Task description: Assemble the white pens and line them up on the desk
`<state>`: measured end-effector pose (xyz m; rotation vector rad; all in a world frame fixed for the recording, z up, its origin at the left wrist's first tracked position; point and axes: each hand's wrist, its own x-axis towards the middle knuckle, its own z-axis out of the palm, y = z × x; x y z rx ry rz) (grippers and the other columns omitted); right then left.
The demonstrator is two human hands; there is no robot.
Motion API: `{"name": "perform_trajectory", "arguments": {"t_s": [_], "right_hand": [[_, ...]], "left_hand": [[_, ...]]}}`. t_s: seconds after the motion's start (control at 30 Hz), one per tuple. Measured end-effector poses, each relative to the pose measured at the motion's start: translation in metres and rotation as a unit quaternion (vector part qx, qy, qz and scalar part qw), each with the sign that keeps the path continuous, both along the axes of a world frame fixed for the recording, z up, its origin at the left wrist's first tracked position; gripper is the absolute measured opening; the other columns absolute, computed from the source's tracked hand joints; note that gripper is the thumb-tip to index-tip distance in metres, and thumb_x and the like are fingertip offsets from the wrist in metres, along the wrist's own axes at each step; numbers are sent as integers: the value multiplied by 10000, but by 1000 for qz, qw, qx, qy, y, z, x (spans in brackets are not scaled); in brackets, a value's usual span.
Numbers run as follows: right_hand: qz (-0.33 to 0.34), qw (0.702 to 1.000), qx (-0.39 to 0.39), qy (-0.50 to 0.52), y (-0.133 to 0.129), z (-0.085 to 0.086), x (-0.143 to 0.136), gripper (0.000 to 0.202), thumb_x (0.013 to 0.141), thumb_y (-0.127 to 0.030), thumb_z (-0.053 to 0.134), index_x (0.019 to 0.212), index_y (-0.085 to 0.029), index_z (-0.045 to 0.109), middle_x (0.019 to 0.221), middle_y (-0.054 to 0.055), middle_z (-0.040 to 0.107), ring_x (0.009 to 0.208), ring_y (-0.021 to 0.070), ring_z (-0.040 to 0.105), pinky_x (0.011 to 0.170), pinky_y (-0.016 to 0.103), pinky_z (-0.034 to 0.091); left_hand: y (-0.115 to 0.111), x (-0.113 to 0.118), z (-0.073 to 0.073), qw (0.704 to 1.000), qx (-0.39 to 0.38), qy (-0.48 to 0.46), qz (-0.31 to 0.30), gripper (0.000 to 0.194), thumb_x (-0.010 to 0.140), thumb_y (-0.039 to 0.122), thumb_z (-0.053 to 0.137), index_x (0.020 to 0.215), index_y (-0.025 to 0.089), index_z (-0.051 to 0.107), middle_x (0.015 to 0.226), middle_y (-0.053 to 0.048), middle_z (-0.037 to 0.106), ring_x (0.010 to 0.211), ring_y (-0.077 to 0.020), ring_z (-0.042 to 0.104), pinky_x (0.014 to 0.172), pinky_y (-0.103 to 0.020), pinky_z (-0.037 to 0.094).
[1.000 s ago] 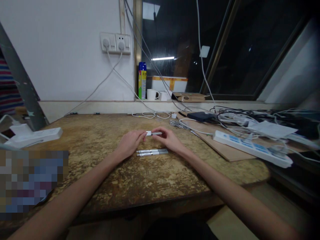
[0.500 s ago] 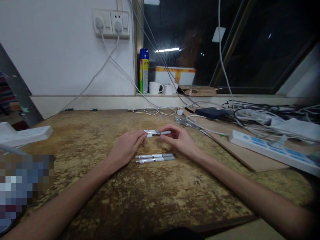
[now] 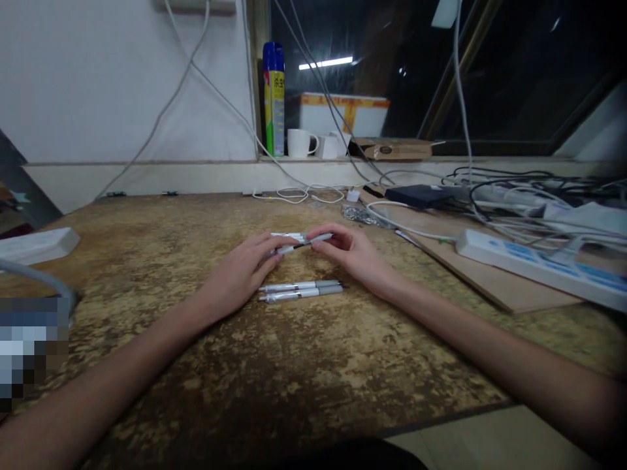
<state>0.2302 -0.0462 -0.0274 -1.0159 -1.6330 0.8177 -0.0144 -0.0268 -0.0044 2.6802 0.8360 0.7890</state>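
My left hand (image 3: 240, 271) is closed on the white barrel end of a pen (image 3: 288, 249), thumb and fingers pinching it. The fingers of my right hand (image 3: 360, 261) are closed around the pen's grey front part. Between the hands the pen shows a dark section, and it tilts slightly up toward the right. Just behind it lie other white pens (image 3: 287, 235), partly hidden by my fingers. Nearer to me, two white-and-grey pens (image 3: 301, 292) lie side by side on the worn wooden table (image 3: 294, 365).
At right, a white power strip (image 3: 529, 261) and tangled cables (image 3: 509, 196) lie by a brown board (image 3: 470, 261). Another power strip (image 3: 39, 247) is at left. On the sill stand a spray can (image 3: 273, 98), a white mug (image 3: 300, 142) and a cardboard box (image 3: 396, 149).
The view has tipped downward, so the scene sits higher in the picture. Both hands still hold the same pen, which is now a little more tilted.
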Motion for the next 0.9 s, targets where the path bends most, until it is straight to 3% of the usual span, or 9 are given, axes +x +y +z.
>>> {"name": "perform_trajectory", "arguments": {"t_s": [0.37, 0.53, 0.9], "right_hand": [[-2, 999, 37, 12, 10, 13, 4, 200, 817, -360, 736, 949, -211, 739, 1024, 49, 722, 964, 194, 645, 926, 350, 490], [-24, 999, 34, 9, 9, 9, 8, 237, 787, -375, 745, 944, -198, 729, 988, 48, 725, 955, 201, 646, 940, 371, 489], [-38, 996, 53, 63, 11, 9, 25, 257, 810, -382, 718, 983, -193, 726, 925, 40, 732, 903, 181, 663, 941, 351, 491]], "left_hand": [[5, -3, 2, 999, 31, -30, 21, 308, 1016, 227, 427, 1246, 223, 633, 1261, -70, 674, 1173, -243, 613, 1050, -408, 454], [2, -4, 2, 998, 36, -40, 29, 300, 985, 224, 453, 1210, 220, 652, 1188, -74, 688, 1066, -247, 642, 976, -394, 485], [6, -3, 5, 997, 40, -56, 38, 303, 1026, 320, 442, 1197, 219, 671, 1186, -80, 693, 1076, -246, 650, 992, -393, 479]]}}
